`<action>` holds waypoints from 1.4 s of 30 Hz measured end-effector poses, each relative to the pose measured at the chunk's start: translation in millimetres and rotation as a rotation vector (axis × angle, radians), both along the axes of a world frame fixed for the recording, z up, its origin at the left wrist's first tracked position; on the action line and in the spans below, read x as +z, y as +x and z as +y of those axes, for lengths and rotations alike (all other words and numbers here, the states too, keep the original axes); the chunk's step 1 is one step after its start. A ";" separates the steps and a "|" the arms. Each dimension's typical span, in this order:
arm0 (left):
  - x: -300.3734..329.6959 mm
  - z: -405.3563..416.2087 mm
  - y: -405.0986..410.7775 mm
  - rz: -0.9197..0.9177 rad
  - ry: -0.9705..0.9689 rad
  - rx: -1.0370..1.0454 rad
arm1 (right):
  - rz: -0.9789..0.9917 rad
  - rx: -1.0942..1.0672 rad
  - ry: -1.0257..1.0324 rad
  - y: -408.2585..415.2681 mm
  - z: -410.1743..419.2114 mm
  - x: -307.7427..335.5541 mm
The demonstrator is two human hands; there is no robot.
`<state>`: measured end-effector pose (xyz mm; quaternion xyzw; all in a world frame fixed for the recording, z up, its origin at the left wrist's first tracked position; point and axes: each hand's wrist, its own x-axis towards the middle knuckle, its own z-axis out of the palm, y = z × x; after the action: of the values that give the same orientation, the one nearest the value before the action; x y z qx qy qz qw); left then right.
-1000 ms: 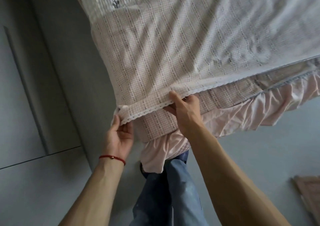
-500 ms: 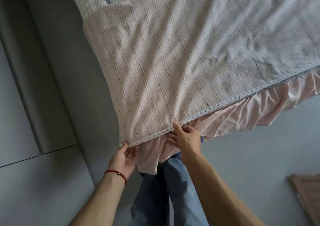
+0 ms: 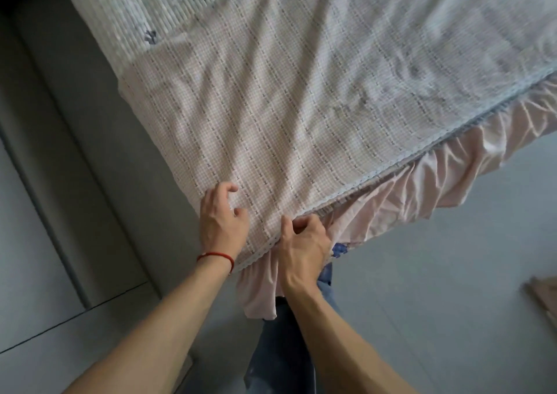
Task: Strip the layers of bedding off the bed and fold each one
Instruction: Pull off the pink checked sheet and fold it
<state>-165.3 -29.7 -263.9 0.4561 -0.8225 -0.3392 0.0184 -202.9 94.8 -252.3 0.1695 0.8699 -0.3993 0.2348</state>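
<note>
- The checked sheet is spread over the bed, above a pink bed skirt.
- Its lace-edged corner is pinched by the right hand.
- The left hand is rested on it, fingers loosely curled.

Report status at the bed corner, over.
Left hand on top of checked sheet, fingers curled. Right hand pinching its lace edge. Pink bed skirt below; nothing blocking.
</note>
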 end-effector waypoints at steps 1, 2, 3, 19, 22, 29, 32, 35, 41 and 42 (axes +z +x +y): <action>-1.3 -2.6 -12.0 -0.028 -0.024 -0.096 | 0.046 0.048 0.025 0.2 -1.0 1.2; -0.5 -5.9 -23.1 -0.056 -0.055 -0.171 | 0.095 0.106 0.038 1.8 -3.3 0.2; -1.8 -9.7 -34.1 -0.082 -0.091 -0.240 | 0.122 0.152 0.036 1.5 -5.6 -0.3; -11.1 -60.6 -128.5 -1.031 0.132 -0.890 | -0.682 -0.328 -0.268 -51.9 -13.1 -54.2; -15.5 -58.7 -138.4 -1.060 0.107 -0.886 | -0.654 -0.351 -0.269 -57.5 -18.4 -64.2; -22.4 -69.0 -132.7 -1.027 0.271 -0.910 | -0.604 -0.445 -0.386 -44.0 -10.8 -113.9; -22.7 -74.1 -136.5 -1.018 0.267 -0.989 | -0.488 -0.436 -0.384 -52.6 -14.8 -88.4; -24.4 -74.6 -136.8 -1.024 0.239 -1.042 | -0.410 -0.397 -0.357 -49.0 -17.1 -82.3; -23.3 -77.2 -128.7 -0.983 0.189 -1.133 | -0.272 -0.343 -0.273 -37.1 -17.5 -91.4; -22.0 -80.3 -129.2 -0.985 0.181 -1.150 | -0.263 -0.347 -0.266 -36.9 -20.2 -92.5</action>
<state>-294.5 -110.0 -286.0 0.0543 -0.8128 -0.1188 -0.5677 -239.9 74.6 -344.8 0.3342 0.7297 -0.5189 0.2943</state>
